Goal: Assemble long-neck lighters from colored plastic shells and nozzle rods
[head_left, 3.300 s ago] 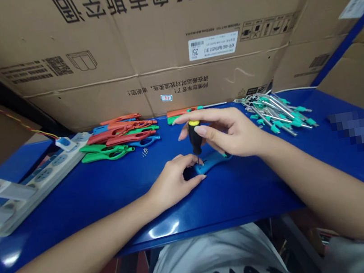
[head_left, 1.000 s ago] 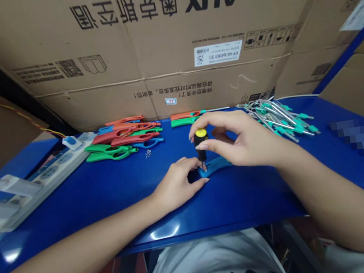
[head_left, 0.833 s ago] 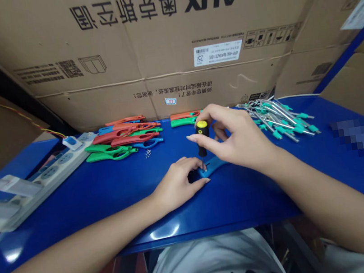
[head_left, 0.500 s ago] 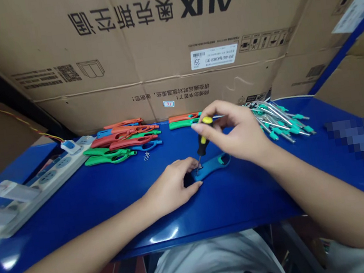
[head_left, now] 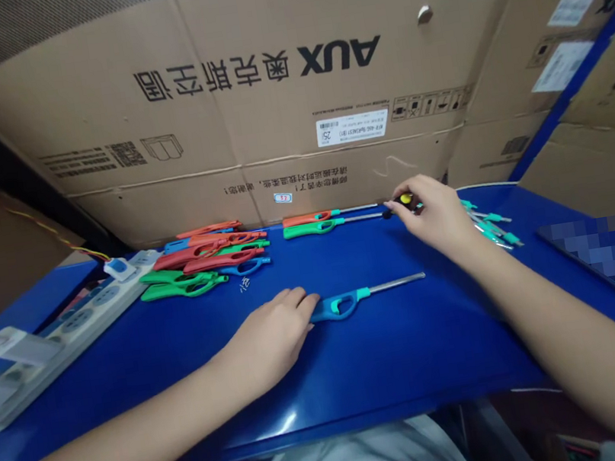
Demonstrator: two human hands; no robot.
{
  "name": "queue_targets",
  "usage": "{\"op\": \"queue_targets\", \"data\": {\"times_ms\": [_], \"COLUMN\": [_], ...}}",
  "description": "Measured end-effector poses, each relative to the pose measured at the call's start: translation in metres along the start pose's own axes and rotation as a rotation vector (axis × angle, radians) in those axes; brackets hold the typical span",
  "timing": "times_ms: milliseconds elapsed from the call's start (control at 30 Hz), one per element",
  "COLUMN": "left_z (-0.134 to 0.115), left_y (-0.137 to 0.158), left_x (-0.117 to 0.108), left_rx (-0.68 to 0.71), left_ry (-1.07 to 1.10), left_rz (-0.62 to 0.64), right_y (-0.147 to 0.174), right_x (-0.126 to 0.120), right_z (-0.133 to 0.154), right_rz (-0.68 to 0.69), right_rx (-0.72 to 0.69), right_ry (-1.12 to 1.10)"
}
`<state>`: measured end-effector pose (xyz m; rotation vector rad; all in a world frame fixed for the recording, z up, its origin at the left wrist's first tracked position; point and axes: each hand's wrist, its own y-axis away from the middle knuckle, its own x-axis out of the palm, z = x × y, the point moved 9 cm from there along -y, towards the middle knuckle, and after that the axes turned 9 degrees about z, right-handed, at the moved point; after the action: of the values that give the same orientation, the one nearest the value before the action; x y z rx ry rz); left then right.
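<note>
My left hand (head_left: 277, 334) is closed around the handle end of a blue long-necked lighter (head_left: 328, 310), which lies on the table with its metal tube pointing right. The lighter has a teal trigger and collar. Farther back on the right, my right hand (head_left: 433, 213) grips a black-and-yellow screwdriver (head_left: 405, 200), away from the lighter. The screwdriver's shaft cannot be made out. Beyond it lie an orange lighter (head_left: 309, 219) and a green lighter (head_left: 307, 229), side by side, their metal tubes running toward the screwdriver.
Several coloured lighter casings (head_left: 211, 262) are piled at the back left, with small screws (head_left: 244, 283) near them. Metal tubes with teal ends (head_left: 494, 222) lie behind my right forearm. A power strip (head_left: 75, 319) runs along the left; a cardboard sheet (head_left: 266, 106) walls the back.
My right hand has moved back and right with the screwdriver, off the blue lighter. My left hand has shifted slightly left, still holding the handle; the lighter's metal tube now shows fully.
</note>
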<state>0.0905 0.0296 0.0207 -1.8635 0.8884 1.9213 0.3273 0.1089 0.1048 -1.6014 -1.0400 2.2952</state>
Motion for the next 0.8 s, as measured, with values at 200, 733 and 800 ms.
{"op": "queue_targets", "data": {"times_ms": [200, 733, 800], "left_z": [0.044, 0.113, 0.115], "left_y": [-0.030, -0.162, -0.168], "left_x": [-0.024, -0.066, -0.065], "left_rx": [0.074, 0.028, 0.034], "left_ry": [-0.016, -0.055, -0.045], "left_rz": [-0.111, -0.303, -0.310], "right_y": [0.000, 0.048, 0.048], "right_x": [0.002, 0.074, 0.076], "right_z": [-0.022, -0.042, -0.045], "right_rz": [0.117, 1.018, 1.017], "right_rx": [0.109, 0.627, 0.626], "right_ry": [0.083, 0.105, 0.111]}}
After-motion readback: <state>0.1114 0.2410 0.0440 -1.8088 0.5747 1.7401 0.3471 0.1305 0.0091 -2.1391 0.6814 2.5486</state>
